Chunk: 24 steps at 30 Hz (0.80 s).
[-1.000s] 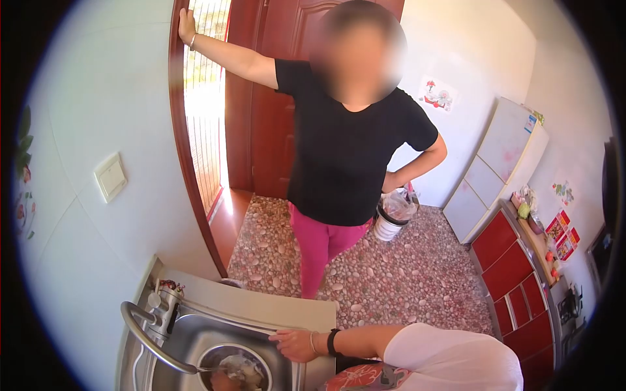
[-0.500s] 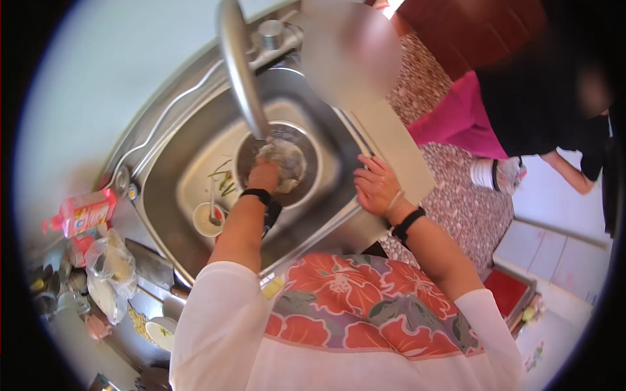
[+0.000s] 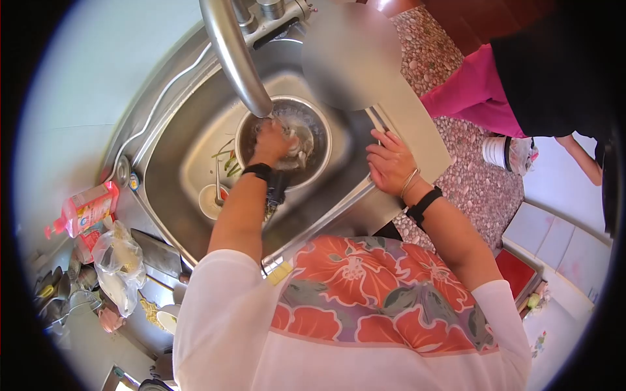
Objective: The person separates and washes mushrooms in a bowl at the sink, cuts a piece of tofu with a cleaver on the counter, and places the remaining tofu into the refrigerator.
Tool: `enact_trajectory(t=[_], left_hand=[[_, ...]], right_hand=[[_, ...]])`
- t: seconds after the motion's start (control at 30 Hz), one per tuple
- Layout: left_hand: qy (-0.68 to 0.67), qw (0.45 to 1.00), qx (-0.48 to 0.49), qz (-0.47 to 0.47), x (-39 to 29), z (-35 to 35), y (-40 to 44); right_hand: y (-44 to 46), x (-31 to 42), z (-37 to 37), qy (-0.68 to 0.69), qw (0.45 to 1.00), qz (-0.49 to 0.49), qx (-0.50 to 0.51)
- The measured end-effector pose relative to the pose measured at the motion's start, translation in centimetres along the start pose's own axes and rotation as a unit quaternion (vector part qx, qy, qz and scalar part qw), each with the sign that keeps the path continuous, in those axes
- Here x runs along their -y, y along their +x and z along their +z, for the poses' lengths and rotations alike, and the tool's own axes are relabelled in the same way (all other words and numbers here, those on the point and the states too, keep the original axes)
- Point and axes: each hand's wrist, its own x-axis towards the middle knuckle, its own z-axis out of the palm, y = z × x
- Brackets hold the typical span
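My left hand (image 3: 273, 139) is inside a round metal bowl (image 3: 324, 150) in the sink, under the faucet (image 3: 238, 68). Its fingers are spread, slightly blurred, beside pale greyish pieces (image 3: 302, 151) lying in water; their kind is not clear. My right hand (image 3: 391, 163) rests on the sink's right edge with fingers stretched out and nothing visible in it. Left of the metal bowl are green stalks (image 3: 231, 163) and a small pale bowl (image 3: 208, 203) with a spoon (image 3: 218, 182) in it.
The metal sink (image 3: 171, 163) surrounds the bowls. A pink pump bottle (image 3: 90, 210) and a plastic bag (image 3: 120, 257) stand at the left. A beige board (image 3: 424, 140) adjoins the sink's right side. Another person in pink trousers (image 3: 473, 85) is at the upper right.
My view has shifted a little. My left hand has lifted off the pale pieces and its fingers have spread; the water is stirred. My right hand stays on the sink edge.
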Motion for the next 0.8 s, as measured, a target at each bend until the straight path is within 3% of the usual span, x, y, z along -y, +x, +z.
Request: enact_trajectory(t=[0.03, 0.13, 0.23, 0.33, 0.43, 0.53, 0.63, 0.8], left_hand=[[0.125, 0.99, -0.007, 0.067, -1.5, 0.8, -1.3], [0.268, 0.947, -0.067, 0.167, -1.6, 4.5, -1.6], [0.063, 0.987, 0.028, 0.145, 0.0, 2.7, 0.6], [-0.065, 0.987, 0.149, -0.022, -0.7, -1.0, 1.4], [0.002, 0.984, 0.174, -0.026, -2.0, -3.5, -0.4], [0.072, 0.984, 0.158, 0.027, -0.7, -3.7, -0.7], [0.019, 0.999, -0.018, -0.021, 0.7, -2.3, 0.3], [0.052, 0.991, 0.052, 0.112, -0.6, -0.9, -0.5]], right_hand=[[0.1, 0.0, 0.0, 0.001, 1.0, 0.002, 0.0], [-0.1, 0.0, 0.0, 0.005, 1.0, 0.004, 0.006], [0.1, -0.2, 0.1, 0.001, 1.0, -0.002, 0.001], [-0.1, -0.1, -0.2, -0.001, 1.0, -0.004, -0.005], [0.0, 0.1, -0.2, 0.001, 1.0, -0.001, -0.003], [-0.1, 0.0, -0.1, 0.0, 1.0, 0.001, -0.006], [-0.1, 0.0, -0.1, 0.001, 1.0, 0.003, -0.001], [-0.1, 0.0, -0.2, -0.002, 1.0, 0.003, 0.008]])
